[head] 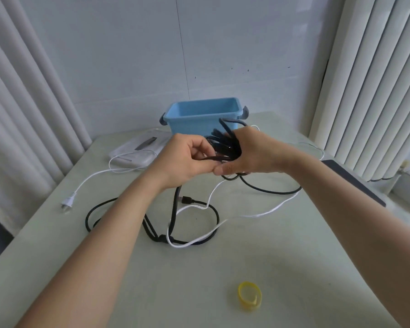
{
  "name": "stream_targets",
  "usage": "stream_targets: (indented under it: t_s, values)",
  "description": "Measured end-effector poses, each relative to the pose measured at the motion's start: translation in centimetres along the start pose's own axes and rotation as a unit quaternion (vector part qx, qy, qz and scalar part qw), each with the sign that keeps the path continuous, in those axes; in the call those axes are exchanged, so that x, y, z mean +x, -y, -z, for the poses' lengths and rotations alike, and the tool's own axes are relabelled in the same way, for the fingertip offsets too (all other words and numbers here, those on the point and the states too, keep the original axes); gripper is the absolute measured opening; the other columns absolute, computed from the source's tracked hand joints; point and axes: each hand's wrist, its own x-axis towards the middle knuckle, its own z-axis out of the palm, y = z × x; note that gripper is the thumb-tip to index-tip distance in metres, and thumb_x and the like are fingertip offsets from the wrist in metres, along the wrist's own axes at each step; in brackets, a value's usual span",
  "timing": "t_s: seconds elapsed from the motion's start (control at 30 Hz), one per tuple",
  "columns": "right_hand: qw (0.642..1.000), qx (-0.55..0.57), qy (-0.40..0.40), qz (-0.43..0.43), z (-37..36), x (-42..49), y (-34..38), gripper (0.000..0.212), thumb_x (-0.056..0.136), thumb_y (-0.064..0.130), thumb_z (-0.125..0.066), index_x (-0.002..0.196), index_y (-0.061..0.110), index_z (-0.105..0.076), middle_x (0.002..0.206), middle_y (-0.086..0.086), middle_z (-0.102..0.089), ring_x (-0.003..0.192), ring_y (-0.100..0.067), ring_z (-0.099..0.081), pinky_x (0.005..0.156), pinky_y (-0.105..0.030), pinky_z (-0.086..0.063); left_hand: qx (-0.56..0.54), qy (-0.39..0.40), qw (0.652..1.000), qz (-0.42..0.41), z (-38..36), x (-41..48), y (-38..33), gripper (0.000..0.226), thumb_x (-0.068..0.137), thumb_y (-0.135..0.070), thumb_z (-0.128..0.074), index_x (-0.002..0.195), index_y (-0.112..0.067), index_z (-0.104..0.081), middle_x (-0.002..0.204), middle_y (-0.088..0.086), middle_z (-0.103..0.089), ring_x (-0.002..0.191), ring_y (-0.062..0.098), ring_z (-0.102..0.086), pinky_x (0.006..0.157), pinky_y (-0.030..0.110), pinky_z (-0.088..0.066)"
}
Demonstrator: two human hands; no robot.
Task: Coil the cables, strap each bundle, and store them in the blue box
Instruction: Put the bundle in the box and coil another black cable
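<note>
Item 1, nearest to me, below and well apart from both hands: a yellow loop of strap (pixel 249 297), lying flat on the pale green table top (pixel 294 268). Light and soft by my judgement; not yet on any bundle.

Item 2, under my wrists: the loose run of the round black rubber-sheathed cable (pixel 175 209), sprawled in wide loops. A thin white cable (pixel 273 210) crossed over it in several places, and I judged it would drag or snag as I drew the black one in. A white two-pin plug (pixel 68 202) lay far out beyond my left forearm.

Item 3, the work itself: my right hand (pixel 249 155) was closed round the black coil (pixel 223 150), which was held raised off the table. My left hand (pixel 187 159), touching the right, pinched the next strand. The cable seemed springy and fairly stiff, the turns fanning out; I judged it best held across all turns at one point.

Item 4, beyond my left hand: a flat white plastic case (pixel 137 152).

Item 5, just behind the coil: the blue plastic box (pixel 199 114) with dark handles, open-topped; I could see no bundle in the part of its inside that showed.
</note>
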Motion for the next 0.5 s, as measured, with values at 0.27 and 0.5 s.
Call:
stream_targets:
  t_s: [0.27,0.5]
  values:
    - [0.951,0.231,-0.188,-0.079,2.3,0.0,-0.8,0.015,0.083,0.022,-0.079,0.084,0.013,-0.068,0.052,0.014,-0.054,0.043,-0.005,-0.046,0.047,-0.02,-0.038,0.007,-0.011,0.999,0.039,2.5,-0.1,0.9,0.009,0.087,-0.006,-0.071,0.084,-0.014,-0.068,0.063,0.0,-0.063,0.057,0.012,-0.057,0.064,0.027,-0.048]
    - [0.725,0.627,-0.215,-0.19,5.4,-0.1,-2.5,0.033,0.095,0.03,-0.065,0.069,0.02,-0.047,0.047,0.01,-0.023,0.038,-0.006,-0.022,0.048,-0.021,-0.031,-0.047,-0.055,0.996,0.056,1.8,0.4,3.5,0.004,0.093,-0.011,-0.068,0.091,-0.014,-0.067,0.081,0.001,-0.077,0.082,0.015,-0.074,0.093,0.041,-0.056]
